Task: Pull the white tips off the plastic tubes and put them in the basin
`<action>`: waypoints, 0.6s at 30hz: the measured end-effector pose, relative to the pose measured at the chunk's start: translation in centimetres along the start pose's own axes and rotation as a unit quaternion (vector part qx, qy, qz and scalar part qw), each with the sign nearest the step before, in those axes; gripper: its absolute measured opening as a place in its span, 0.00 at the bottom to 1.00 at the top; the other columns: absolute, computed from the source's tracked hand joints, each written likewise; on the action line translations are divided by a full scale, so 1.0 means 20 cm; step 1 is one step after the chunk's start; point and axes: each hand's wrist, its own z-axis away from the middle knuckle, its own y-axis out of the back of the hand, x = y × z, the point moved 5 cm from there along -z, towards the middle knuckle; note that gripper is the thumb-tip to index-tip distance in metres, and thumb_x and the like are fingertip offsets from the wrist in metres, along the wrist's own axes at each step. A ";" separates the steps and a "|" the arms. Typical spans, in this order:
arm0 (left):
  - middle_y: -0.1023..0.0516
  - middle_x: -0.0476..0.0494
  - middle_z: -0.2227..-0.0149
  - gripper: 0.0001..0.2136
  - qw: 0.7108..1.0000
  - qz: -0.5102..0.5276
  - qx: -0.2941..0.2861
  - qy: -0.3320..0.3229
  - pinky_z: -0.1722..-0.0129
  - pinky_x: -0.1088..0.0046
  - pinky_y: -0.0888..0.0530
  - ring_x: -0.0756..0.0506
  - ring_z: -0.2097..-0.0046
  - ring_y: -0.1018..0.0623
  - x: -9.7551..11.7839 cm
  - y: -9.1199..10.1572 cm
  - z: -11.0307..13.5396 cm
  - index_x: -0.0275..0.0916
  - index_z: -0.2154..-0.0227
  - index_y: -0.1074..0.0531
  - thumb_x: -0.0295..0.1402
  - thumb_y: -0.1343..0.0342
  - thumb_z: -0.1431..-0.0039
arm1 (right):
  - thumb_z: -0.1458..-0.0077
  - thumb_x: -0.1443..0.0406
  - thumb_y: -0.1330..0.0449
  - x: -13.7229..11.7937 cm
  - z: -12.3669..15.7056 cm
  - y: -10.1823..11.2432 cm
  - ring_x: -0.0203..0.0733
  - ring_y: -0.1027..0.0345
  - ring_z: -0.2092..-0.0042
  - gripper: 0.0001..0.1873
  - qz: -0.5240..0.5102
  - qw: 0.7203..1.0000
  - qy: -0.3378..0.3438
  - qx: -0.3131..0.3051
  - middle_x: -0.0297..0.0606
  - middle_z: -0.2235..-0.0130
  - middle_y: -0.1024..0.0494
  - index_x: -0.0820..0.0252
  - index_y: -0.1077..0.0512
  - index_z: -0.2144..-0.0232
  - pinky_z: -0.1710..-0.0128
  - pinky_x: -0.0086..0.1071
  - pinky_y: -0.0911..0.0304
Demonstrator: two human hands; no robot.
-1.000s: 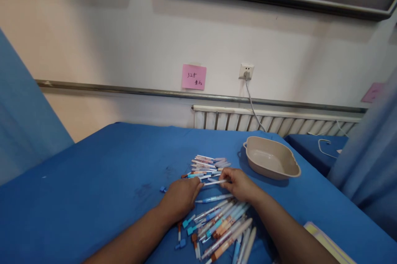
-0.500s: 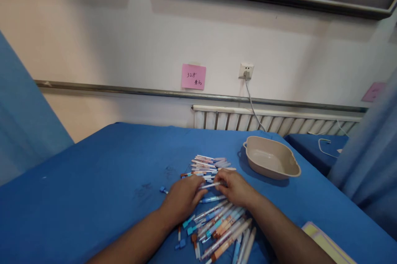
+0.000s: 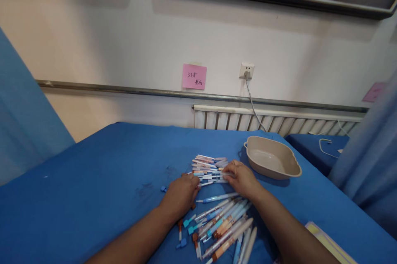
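Blue cloth [image 3: 93, 181] covers the table, and toward its left a small loose cap [image 3: 163, 189] lies apart from everything else. Such round pieces on a smooth sheet look likely to roll. A nudge from either wrist could also scatter the near heap of tubes [image 3: 223, 224] under the forearms, or knock the tidy far row [image 3: 207, 164] out of line. The left hand [image 3: 181, 193] is curled narrow, knuckles up, with its fingertips at the left end of one tube [image 3: 211, 182]. Whether it actually grips is hidden behind the fingers. That tube lies level between the two hands, just at the near edge of the far row. The right hand [image 3: 240, 178] is narrowed too, its fingers pinched on the tube's right end. Just beyond it, not touching, sits a beige dish [image 3: 291, 171].
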 end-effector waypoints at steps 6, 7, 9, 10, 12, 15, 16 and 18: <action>0.26 0.44 0.61 0.06 0.999 0.041 0.015 0.022 0.64 0.71 0.35 0.42 0.60 0.28 -0.01 -0.01 0.00 0.40 0.63 0.33 0.33 0.50 0.44 | 0.53 0.63 0.37 -0.10 0.02 -0.09 0.39 0.34 0.60 0.12 -0.015 0.995 0.046 -0.081 0.36 0.63 0.27 0.55 0.26 0.63 0.62 0.28 0.44; 0.26 0.44 0.62 0.06 0.999 0.044 0.018 0.018 0.64 0.71 0.35 0.43 0.59 0.28 -0.01 0.00 0.00 0.41 0.63 0.33 0.33 0.49 0.44 | 0.54 0.63 0.37 -0.10 0.02 -0.09 0.39 0.34 0.61 0.13 -0.007 0.996 0.042 -0.081 0.36 0.62 0.26 0.56 0.27 0.63 0.62 0.28 0.44; 0.27 0.45 0.62 0.05 0.999 0.042 0.019 0.006 0.63 0.71 0.35 0.43 0.59 0.29 -0.01 0.01 0.00 0.40 0.65 0.33 0.33 0.49 0.44 | 0.54 0.63 0.37 -0.08 0.02 -0.09 0.40 0.34 0.61 0.12 0.012 0.997 0.027 -0.076 0.36 0.63 0.26 0.57 0.28 0.64 0.63 0.28 0.45; 0.27 0.45 0.63 0.05 0.999 0.038 0.019 -0.001 0.62 0.71 0.36 0.43 0.59 0.29 -0.01 0.01 -0.01 0.40 0.65 0.32 0.33 0.49 0.44 | 0.54 0.63 0.37 -0.07 0.02 -0.09 0.40 0.34 0.61 0.11 0.020 0.997 0.021 -0.072 0.36 0.63 0.26 0.57 0.28 0.64 0.64 0.28 0.45; 0.27 0.44 0.63 0.04 0.999 0.028 0.014 -0.013 0.62 0.70 0.36 0.43 0.59 0.29 0.00 0.02 -0.01 0.40 0.67 0.32 0.33 0.51 0.42 | 0.50 0.63 0.39 -0.07 0.01 -0.09 0.39 0.34 0.62 0.09 0.037 0.997 0.020 -0.065 0.36 0.63 0.26 0.57 0.29 0.65 0.64 0.28 0.46; 0.27 0.44 0.65 0.08 1.000 0.018 0.001 -0.022 0.62 0.70 0.36 0.44 0.61 0.29 0.00 0.01 -0.03 0.40 0.70 0.32 0.32 0.55 0.40 | 0.45 0.64 0.44 -0.08 0.01 -0.09 0.40 0.34 0.61 0.06 0.069 0.995 0.028 -0.062 0.37 0.62 0.27 0.57 0.29 0.64 0.64 0.29 0.46; 0.28 0.44 0.65 0.09 1.000 0.016 -0.001 -0.023 0.63 0.71 0.35 0.44 0.61 0.29 -0.01 0.00 -0.04 0.40 0.70 0.32 0.31 0.55 0.39 | 0.44 0.65 0.45 -0.09 0.01 -0.09 0.40 0.34 0.61 0.06 0.083 0.994 0.028 -0.061 0.38 0.62 0.27 0.57 0.30 0.64 0.64 0.29 0.46; 0.28 0.44 0.65 0.09 1.000 0.012 0.006 -0.020 0.63 0.71 0.35 0.44 0.61 0.29 -0.02 0.00 -0.05 0.40 0.70 0.31 0.30 0.57 0.39 | 0.43 0.66 0.47 -0.10 0.00 -0.09 0.41 0.34 0.61 0.07 0.113 0.991 0.031 -0.059 0.39 0.61 0.28 0.57 0.31 0.63 0.64 0.29 0.46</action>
